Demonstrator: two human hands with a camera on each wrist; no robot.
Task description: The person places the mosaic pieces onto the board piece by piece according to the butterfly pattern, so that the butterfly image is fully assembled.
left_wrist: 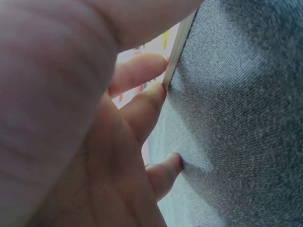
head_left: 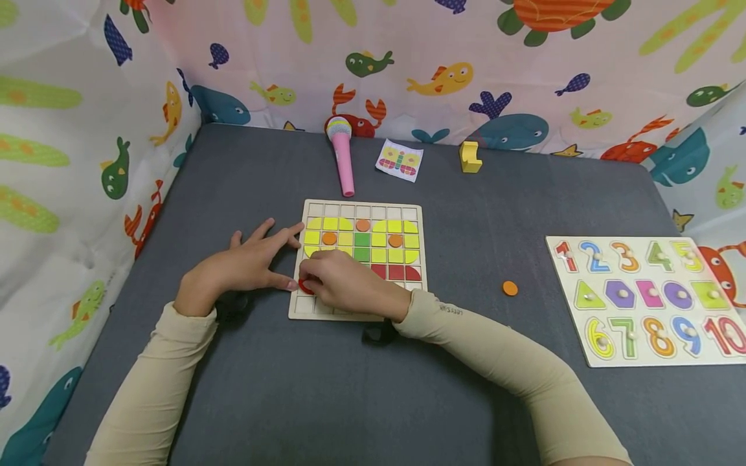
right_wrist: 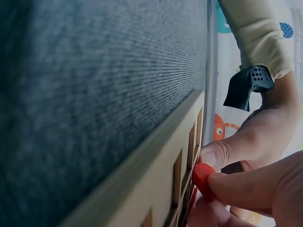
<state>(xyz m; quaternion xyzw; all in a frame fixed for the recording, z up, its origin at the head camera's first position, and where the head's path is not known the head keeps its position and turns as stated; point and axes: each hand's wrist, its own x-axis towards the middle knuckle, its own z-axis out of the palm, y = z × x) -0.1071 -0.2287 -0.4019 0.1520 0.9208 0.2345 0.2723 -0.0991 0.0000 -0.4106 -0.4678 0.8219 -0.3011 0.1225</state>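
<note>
A wooden grid board [head_left: 367, 317] lies flat on the grey table. Yellow, orange, green and red tiles fill many of its squares; a green tile [head_left: 362, 254] shows in the centre column and a red tile [head_left: 395, 272] at the lower right. Over the board's lower left part, my right hand [head_left: 344, 278] pinches a small red tile [right_wrist: 203, 179] between thumb and finger, and covers some squares. My left hand [head_left: 250, 262] has its fingers spread, with fingertips and thumb touching the board's left edge. In the left wrist view, fingers [left_wrist: 147, 106] rest against that edge.
An orange disc [head_left: 509, 288] lies right of the board. Farther right is a number and shape puzzle [head_left: 632, 301]. Behind the board are a pink toy microphone [head_left: 344, 162], a butterfly pattern card [head_left: 399, 160] and a yellow block [head_left: 469, 158]. A printed curtain borders the table.
</note>
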